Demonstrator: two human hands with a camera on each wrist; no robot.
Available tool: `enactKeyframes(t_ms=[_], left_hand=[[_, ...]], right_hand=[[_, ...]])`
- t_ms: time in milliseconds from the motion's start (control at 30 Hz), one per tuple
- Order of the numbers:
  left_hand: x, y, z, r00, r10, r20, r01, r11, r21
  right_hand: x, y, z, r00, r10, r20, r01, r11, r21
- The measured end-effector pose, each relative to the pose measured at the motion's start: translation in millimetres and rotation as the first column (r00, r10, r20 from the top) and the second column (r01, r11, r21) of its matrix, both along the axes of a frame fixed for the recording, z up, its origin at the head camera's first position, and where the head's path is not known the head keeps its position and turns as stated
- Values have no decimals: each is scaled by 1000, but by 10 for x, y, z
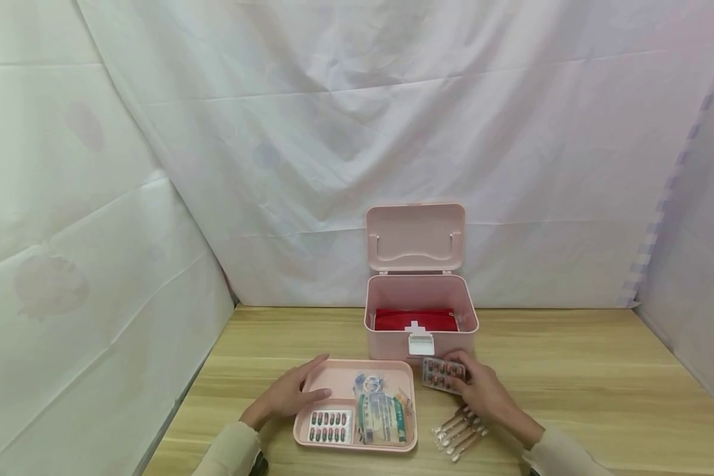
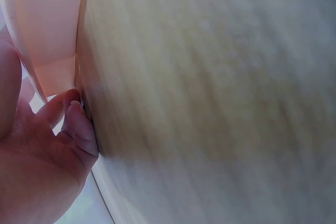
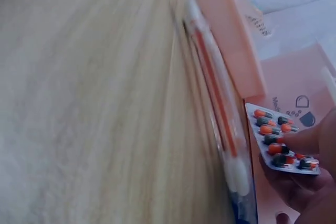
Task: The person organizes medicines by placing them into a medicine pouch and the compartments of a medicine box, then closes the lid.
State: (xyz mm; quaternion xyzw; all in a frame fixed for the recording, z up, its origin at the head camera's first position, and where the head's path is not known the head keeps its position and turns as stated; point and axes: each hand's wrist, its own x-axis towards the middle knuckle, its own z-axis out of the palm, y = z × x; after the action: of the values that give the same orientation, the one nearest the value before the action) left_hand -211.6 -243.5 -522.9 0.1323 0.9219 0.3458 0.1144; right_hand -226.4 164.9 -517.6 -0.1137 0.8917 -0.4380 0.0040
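Note:
Between thumb and fingers my right hand (image 1: pixel 488 395) pinches a blister pack (image 1: pixel 443 375) of orange and dark green capsules. It is just in front of the pink medicine box (image 1: pixel 387 344). My left hand (image 1: pixel 287 395) holds the left side of the pink tray (image 1: pixel 342 379), thumb over the rim and fingers along the outer wall (image 2: pixel 50 19). A second blister pack (image 1: pixel 330 426) lies in the tray's lower left compartment. Clear packets (image 1: pixel 382 416) with green and white print fill the right one.
Several swabs (image 1: pixel 461 433) with brown liquid in clear wrapping lie right of the tray, below my right hand. The box's lid (image 1: pixel 415 235) stands raised at the back, and a red pouch (image 1: pixel 413 320) sits inside. White cloth (image 1: pixel 309 198) hangs behind the wooden table (image 1: pixel 571 370).

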Motion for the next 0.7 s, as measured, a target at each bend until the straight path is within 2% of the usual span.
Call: enactKeyframes(t_ms=[133,333,433,533,700], left_hand=[[-6,-7,-10,1000,10,8,-10,1000,-5],[-5,-4,-7,1000,-1,0,1,1000,1],[-5,2,-15,1000,2,5,-2,1000,-3],[-6,5,-19,1000,1,4,-1,1000,-1],[-14,-7,-25,1000,3,4,-3,1000,1]], right_hand=[[57,-9,61,1000,-11,-13,11,1000,-12],[170,-37,159,999,-30,41,32,998,-50],[235,-55,229,999,-21,37,23,998,-62],[284,-94,301,1000,25,18,-24,997,-80],[324,-217,392,987,159,-8,-159,978,-133]])
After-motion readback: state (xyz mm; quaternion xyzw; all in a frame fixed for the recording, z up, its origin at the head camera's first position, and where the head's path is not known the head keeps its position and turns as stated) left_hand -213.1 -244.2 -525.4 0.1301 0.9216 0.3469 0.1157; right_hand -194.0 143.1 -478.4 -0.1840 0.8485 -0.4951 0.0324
